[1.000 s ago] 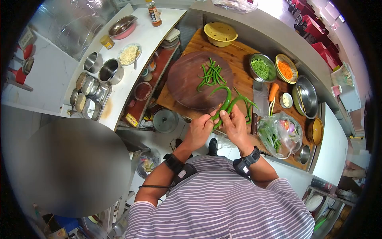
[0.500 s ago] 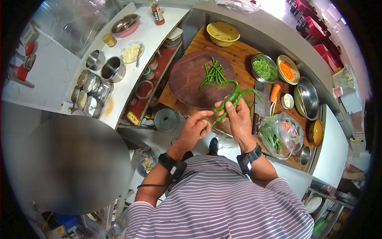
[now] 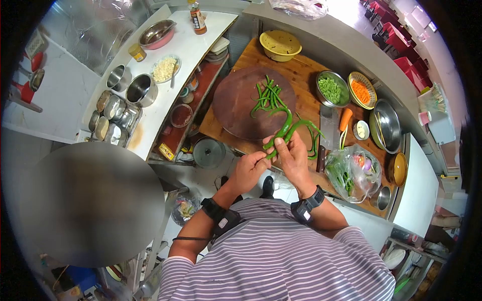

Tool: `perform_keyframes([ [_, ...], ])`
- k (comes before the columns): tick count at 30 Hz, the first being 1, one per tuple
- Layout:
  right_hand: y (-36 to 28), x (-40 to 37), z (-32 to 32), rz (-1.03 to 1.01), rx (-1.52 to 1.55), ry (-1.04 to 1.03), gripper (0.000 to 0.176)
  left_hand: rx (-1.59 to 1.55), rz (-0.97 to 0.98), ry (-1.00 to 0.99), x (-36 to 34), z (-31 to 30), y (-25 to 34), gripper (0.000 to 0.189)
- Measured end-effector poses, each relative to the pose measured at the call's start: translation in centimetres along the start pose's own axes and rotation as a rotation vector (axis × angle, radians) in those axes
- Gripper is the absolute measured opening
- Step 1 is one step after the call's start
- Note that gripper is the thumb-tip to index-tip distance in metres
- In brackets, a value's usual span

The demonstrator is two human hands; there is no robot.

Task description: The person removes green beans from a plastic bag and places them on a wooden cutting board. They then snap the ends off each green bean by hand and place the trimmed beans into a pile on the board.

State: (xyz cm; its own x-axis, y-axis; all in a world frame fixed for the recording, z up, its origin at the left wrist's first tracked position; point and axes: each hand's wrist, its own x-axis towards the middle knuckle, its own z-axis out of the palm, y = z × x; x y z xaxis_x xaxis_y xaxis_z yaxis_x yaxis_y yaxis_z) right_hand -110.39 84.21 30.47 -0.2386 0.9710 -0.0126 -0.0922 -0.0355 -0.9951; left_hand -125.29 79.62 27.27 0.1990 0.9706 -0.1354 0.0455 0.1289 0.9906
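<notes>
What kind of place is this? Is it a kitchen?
Yes, most likely a working kitchen, maybe a restaurant's. A round chopping board and cleaver lie on the wooden counter, metal seasoning tins sit to one side, and the left hand and right hand hold green chillies.

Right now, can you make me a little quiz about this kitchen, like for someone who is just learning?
1. True or false: the right hand holds long green chillies.
2. What lies on the round wooden board? A) a pile of green chillies B) eggs C) bread
3. Fill the gap: the whole carrot lies right beside the ______.

Key: 1 true; 2 A; 3 cleaver.
</notes>
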Motion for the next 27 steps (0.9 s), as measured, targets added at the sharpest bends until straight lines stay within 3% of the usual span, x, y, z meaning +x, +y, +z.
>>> perform_keyframes([
  [5, 0.3, -0.3, 0.0, -0.06, -0.094, -0.02, 0.021, 0.161, 0.102, 0.136, 0.0, 0.9, 0.4, 0.019],
  [8, 0.6, -0.1, -0.3, 0.012, 0.048, -0.024, 0.021, 0.216, 0.12, 0.144, -0.1, 1.1, 0.8, 0.018],
  [13, 1.6, 1.1, -1.8, 0.37, 0.607, -0.031, 0.019, 0.331, 0.357, 0.061, -0.5, 0.8, 1.0, 0.014],
  [15, 2.1, 2.0, -3.0, 0.385, 0.651, -0.044, 0.02, 0.294, 0.376, 0.071, -0.4, 0.6, 0.5, 0.014],
  [17, 2.3, 3.1, -3.9, 0.342, 0.505, -0.055, 0.02, 0.257, 0.394, 0.085, -0.5, 0.1, 0.0, 0.013],
  [20, 4.5, 6.4, -5.4, 0.362, 0.187, -0.038, 0.019, -0.194, 0.015, 0.017, -2.0, -2.4, -0.3, 0.017],
  [22, 6.7, 9.2, -6.3, 0.4, -0.027, -0.041, 0.018, -0.251, -0.009, 0.065, -3.3, -3.6, -0.8, 0.017],
  [27, 11.9, 17.8, -6.8, 0.383, -0.098, -0.102, 0.018, -0.446, -0.148, 0.312, -8.7, -6.5, -3.5, 0.018],
])
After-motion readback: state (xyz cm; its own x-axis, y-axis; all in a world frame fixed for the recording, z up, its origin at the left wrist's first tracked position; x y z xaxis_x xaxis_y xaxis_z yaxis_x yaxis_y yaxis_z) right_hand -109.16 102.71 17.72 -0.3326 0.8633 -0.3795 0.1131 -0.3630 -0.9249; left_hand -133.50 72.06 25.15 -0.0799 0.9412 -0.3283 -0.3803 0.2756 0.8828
